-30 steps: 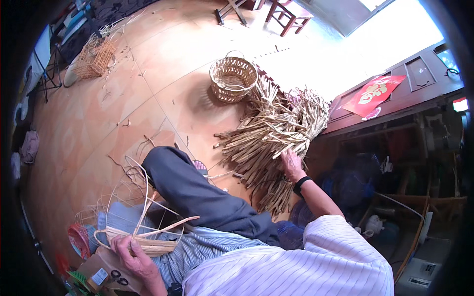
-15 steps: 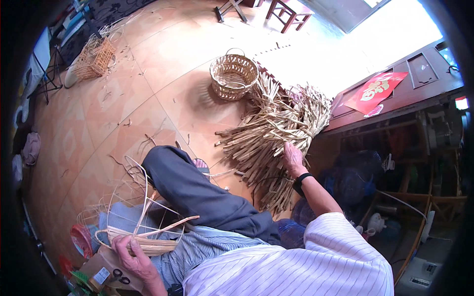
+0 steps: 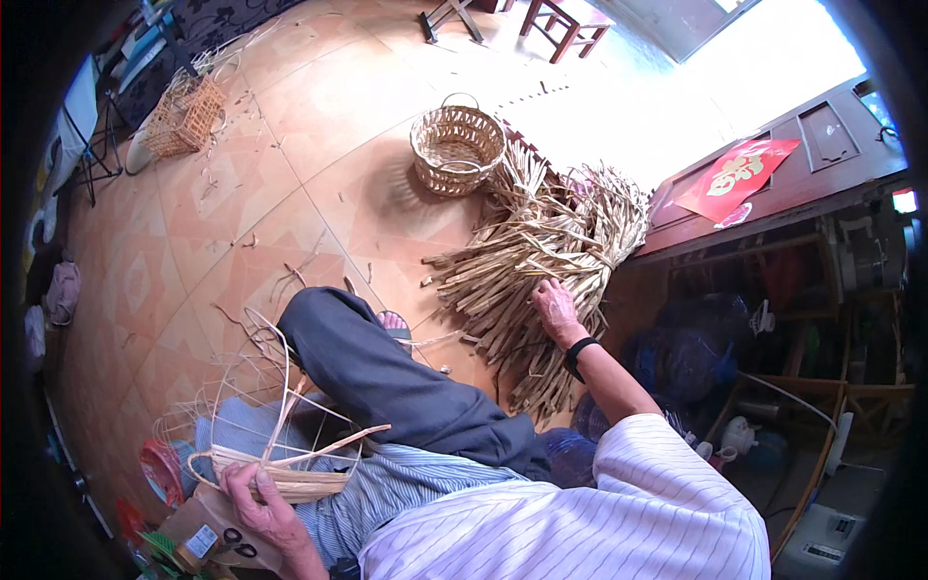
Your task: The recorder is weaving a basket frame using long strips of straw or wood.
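Strips could slide off the heaped bamboo pile (image 3: 541, 261) on the floor under my open right hand (image 3: 558, 309) if I tug, while my left hand (image 3: 253, 495) grips a coiled bundle (image 3: 280, 474).

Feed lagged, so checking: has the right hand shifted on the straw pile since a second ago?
Yes, slightly. The right hand has crept up the straw pile, toward the round woven basket.

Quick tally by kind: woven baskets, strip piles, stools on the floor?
Finished round basket: 1
Open-weave basket: 1
Half-woven piece in left hand: 1
Pile of dried strips under right hand: 1
Wooden stools: 2
Total: 6
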A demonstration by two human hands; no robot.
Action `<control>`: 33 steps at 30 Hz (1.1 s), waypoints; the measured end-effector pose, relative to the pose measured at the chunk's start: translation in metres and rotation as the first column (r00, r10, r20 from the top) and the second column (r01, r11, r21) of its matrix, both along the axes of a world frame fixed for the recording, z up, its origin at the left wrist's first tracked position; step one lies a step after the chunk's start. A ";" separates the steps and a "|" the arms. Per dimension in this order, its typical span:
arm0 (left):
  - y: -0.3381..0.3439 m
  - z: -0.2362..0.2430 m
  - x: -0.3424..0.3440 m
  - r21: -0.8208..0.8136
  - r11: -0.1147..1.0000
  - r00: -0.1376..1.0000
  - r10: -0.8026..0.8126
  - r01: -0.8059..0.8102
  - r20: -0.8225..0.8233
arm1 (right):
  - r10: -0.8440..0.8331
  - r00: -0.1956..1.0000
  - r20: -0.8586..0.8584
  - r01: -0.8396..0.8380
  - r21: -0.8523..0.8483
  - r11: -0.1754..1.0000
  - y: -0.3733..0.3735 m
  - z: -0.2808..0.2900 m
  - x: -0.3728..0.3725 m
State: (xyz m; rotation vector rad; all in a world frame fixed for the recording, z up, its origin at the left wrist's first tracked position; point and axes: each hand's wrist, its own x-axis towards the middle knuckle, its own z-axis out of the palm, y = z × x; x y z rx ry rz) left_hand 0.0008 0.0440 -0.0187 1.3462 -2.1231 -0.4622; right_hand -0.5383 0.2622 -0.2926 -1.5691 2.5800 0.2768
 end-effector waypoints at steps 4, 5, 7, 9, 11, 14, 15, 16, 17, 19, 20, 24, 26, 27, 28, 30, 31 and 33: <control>0.001 0.000 0.002 -0.004 1.000 1.000 -0.012 0.012 0.014 | -0.012 0.989 0.148 0.039 -0.178 0.983 -0.024 0.015 0.042; -0.001 -0.003 0.003 -0.010 0.999 0.999 -0.031 0.031 0.013 | 0.004 0.967 0.253 0.074 -0.297 0.952 -0.025 0.007 0.052; -0.002 -0.002 0.001 0.006 1.000 1.000 -0.025 0.025 0.016 | 0.003 0.825 0.564 0.209 -0.311 0.927 -0.039 0.012 0.084; -0.002 -0.003 0.001 0.025 1.000 1.000 -0.018 0.017 0.022 | 0.044 0.624 0.781 0.329 -0.313 0.891 -0.058 0.038 0.123; -0.004 -0.004 0.002 0.025 0.999 1.000 -0.022 0.023 -0.019 | 0.129 0.529 0.839 0.305 -0.330 0.893 -0.082 0.062 0.148; -0.004 0.000 0.008 0.033 0.999 0.999 -0.023 0.023 -0.025 | 0.246 0.345 0.906 0.280 -0.350 0.894 -0.116 0.101 0.168; -0.001 0.005 0.010 0.020 1.000 1.000 -0.008 0.008 -0.010 | 0.276 0.317 0.907 0.277 -0.367 0.888 -0.129 0.108 0.175; 0.002 0.006 0.013 0.032 0.999 1.000 0.024 -0.024 0.005 | 0.297 0.184 0.937 0.338 -0.344 0.876 -0.143 0.129 0.183; 0.006 0.008 0.015 0.040 0.997 0.998 0.062 -0.063 0.026 | 0.331 0.222 0.917 0.349 -0.392 0.851 -0.152 0.134 0.184; 0.002 0.006 0.006 0.023 0.998 0.998 0.050 -0.051 0.023 | 0.297 0.171 0.940 0.441 -0.342 0.830 -0.173 0.162 0.179; 0.001 0.009 -0.003 0.046 0.998 0.999 0.033 -0.033 0.016 | 0.207 0.077 0.975 0.490 -0.218 0.844 -0.179 0.194 0.178; 0.003 0.018 -0.025 0.072 0.997 1.000 0.029 -0.028 -0.010 | 0.378 -0.172 0.910 0.429 -0.276 0.860 -0.184 0.281 0.204; 0.004 0.027 -0.028 0.064 0.998 0.999 0.012 -0.010 -0.030 | 0.731 0.060 0.680 0.103 -0.733 0.673 -0.194 0.303 0.230; 0.004 0.029 -0.030 0.056 0.998 1.000 0.023 -0.022 -0.021 | 0.752 0.032 0.659 0.065 -0.752 0.656 -0.198 0.305 0.244; 0.003 0.029 -0.029 0.070 0.997 1.000 0.012 -0.010 -0.022 | 0.771 0.003 0.636 0.024 -0.771 0.636 -0.199 0.306 0.260; 0.001 0.032 -0.027 0.078 0.997 1.000 0.010 -0.008 -0.023 | 0.766 0.073 0.639 -0.092 -0.760 0.643 -0.204 0.293 0.280; 0.000 0.035 -0.027 0.097 0.995 1.000 -0.014 0.016 -0.019 | 0.778 0.109 0.619 -0.127 -0.767 0.629 -0.207 0.287 0.286; -0.004 0.041 -0.024 0.137 0.988 0.998 -0.063 0.066 -0.021 | 0.791 0.139 0.596 -0.168 -0.773 0.612 -0.210 0.286 0.293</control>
